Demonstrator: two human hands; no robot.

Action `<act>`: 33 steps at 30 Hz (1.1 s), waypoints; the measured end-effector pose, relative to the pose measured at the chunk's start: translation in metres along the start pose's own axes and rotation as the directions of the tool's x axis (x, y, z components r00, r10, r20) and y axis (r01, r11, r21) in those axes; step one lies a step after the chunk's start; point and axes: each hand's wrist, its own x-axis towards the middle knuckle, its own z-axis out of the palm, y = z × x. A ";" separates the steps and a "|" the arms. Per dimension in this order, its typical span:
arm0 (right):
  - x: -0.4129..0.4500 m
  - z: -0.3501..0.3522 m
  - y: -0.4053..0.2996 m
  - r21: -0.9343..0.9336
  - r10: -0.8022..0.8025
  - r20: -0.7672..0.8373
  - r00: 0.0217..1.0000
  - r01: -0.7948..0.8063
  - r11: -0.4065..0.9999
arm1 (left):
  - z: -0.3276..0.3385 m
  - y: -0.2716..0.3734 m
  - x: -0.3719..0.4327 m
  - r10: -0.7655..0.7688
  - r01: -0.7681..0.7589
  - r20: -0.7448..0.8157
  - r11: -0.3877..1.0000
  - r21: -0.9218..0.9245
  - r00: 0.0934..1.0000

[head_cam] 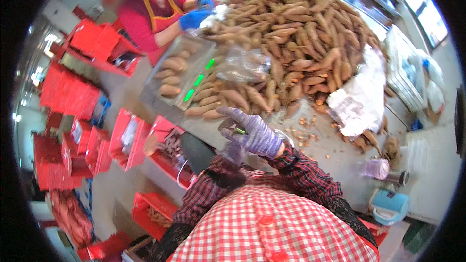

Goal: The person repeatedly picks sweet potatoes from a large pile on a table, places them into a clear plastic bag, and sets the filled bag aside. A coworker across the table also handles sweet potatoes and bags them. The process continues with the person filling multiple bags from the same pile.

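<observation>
My right hand (256,134), in a purple-and-white knit glove, is closed around a small tool with a green part (240,130), possibly a knife or peeler. My left hand (233,151) is lower and blurred, mostly behind the right hand; what it holds cannot be made out. Just beyond my hands lie loose sweet potatoes (233,98), and a large heap of them (302,25) rises behind. Clear plastic bags (244,63) rest on the near side of the heap. A scale with a tray (174,69) holds several sweet potatoes, beside green lit digits.
Orange peel scraps (304,131) dot the metal table (324,163). White plastic sheeting (358,98) lies to the right. A co-worker in blue gloves (194,18) stands across at upper left. Red crates (129,140) fill the left side. A blue bucket (389,207) stands lower right.
</observation>
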 end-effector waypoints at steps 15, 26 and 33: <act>-0.013 -0.127 0.195 -0.442 0.308 -0.717 0.625 -0.750 0.493 | 0.011 0.016 -0.007 -0.018 0.008 0.066 0.987 0.159 0.998; -0.121 -0.060 0.122 0.474 0.422 -0.192 0.886 -0.293 0.830 | 0.042 -0.002 0.025 -0.092 0.009 0.146 0.873 0.488 0.985; -0.118 -0.062 0.095 -0.434 0.152 -0.406 0.901 -0.337 0.836 | 0.056 -0.002 0.020 0.080 -0.236 0.224 0.207 0.949 0.971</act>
